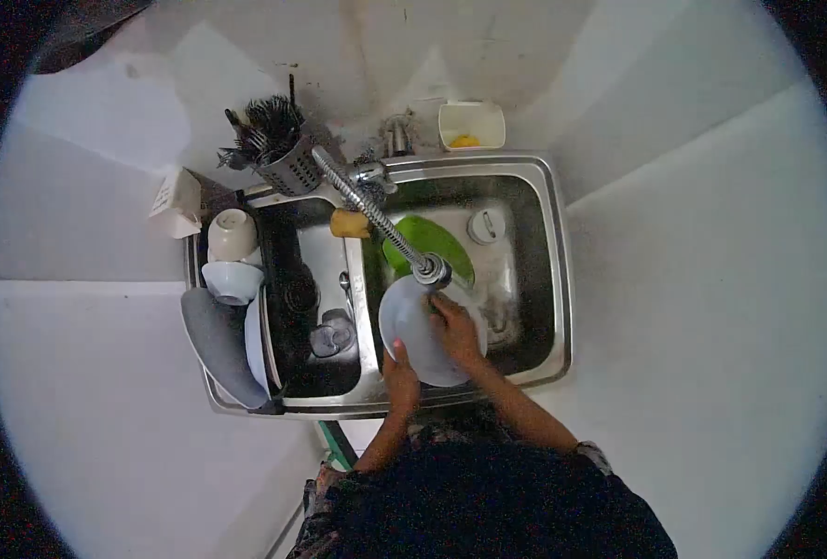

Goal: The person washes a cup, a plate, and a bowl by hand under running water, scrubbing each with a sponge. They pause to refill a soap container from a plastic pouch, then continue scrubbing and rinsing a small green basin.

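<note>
White plate is held tilted over the near side of the right basin, just under the spray head. Left grip pinches its near-left edge, thumb up on the face and the other fingers hidden beneath. Right grip lies across the face, fingers bent and pointing toward the spray head; whether it closes on anything I cannot tell. Both forearms come up from the lower edge of the view — the left one short and steep, the right one slanting inward from the right.

Beyond the plate, one green dish lies in the same basin, partly covered, with one round white piece to its right. One coiled hose arches above, and one yellowish sponge sits at the divider.

Left basin holds one clear glass and one spoon. Along its left side stand one cream cup, one white bowl, one grey dish and one white dish on edge.

Behind the sink: one perforated holder of cutlery — too crowded to count — and one white tub with something yellow inside.
</note>
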### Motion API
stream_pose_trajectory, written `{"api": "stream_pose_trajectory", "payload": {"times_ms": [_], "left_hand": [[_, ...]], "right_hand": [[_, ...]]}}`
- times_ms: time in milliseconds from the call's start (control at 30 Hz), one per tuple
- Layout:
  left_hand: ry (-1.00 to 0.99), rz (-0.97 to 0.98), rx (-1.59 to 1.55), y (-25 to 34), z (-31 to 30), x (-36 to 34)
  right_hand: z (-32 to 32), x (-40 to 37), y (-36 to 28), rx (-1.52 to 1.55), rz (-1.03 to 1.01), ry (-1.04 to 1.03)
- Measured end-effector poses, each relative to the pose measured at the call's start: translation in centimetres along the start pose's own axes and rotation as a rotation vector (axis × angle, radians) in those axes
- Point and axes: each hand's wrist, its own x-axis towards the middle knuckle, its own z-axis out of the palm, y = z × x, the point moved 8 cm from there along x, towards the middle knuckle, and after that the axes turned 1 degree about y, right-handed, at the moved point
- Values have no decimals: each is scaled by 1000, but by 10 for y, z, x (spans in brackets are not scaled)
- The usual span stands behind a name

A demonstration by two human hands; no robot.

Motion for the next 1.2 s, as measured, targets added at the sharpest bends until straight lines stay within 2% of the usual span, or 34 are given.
{"api": "stream_pose_trajectory", "payload": {"times_ms": [67, 100, 167, 233, 300, 333, 400, 533, 567, 633, 700, 733, 767, 800, 833, 900, 933, 1000, 1033, 1100, 1133, 1200], "left_hand": [[-50, 10, 35, -4, -2, 5], [-75, 41, 32, -13, -4, 16], [-119, 105, 16, -32, -8, 39], [-139, 143, 0, -36, -12, 45], [-47, 168, -104, -14, -17, 34], [-49, 103, -101, 4, -20, 20], [-94, 100, -59, 8, -27, 14], [-102, 147, 13, -5, -29, 11], [-105, 147, 16, -4, -28, 12], [-86, 273, 93, 10, -25, 16], [-58, 214, 101, 16, -28, 25], [-69, 208, 98, 21, -30, 27], [-78, 202, 94, 24, -32, 28], [-68, 102, 102, 6, -35, 33], [-68, 102, 98, 10, -34, 29], [-83, 214, 74, 30, -32, 15], [-82, 215, 75, 25, -32, 15], [-105, 197, 150, 9, -32, 18], [-104, 200, 158, 8, -34, 18], [-158, 280, 223, 12, -29, 17], [-158, 280, 225, 15, -28, 16], [-161, 162, 202, 11, -29, 15]], "right_hand": [[11, -10, -39, -59, -260, 166], [10, -19, -42, -54, -252, 175], [16, -36, -59, 61, -153, -175], [6, -53, -51, -18, -152, -225], [-11, -58, -45, -118, -79, -350], [-6, -53, -27, -118, -77, -346], [-9, -31, 4, -215, -183, -5], [23, 0, -23, -109, -66, 35], [37, -6, -36, -33, -67, -11], [45, -26, -48, 44, -70, -58], [59, -52, -45, -24, -100, -251], [50, -56, -32, -26, -100, -250], [44, -62, -15, -163, -186, -322], [45, -68, -4, -301, -273, -394], [43, -59, 2, -304, -274, -395], [18, -23, 20, -496, -97, -206], [19, -13, 16, -494, -98, -206], [3, 5, -12, -67, -117, 211], [17, 7, -26, -59, -115, 213], [24, 5, -56, 151, -211, 380], [21, 7, -57, 153, -210, 379], [20, 13, -67, 145, -322, 328]]}}
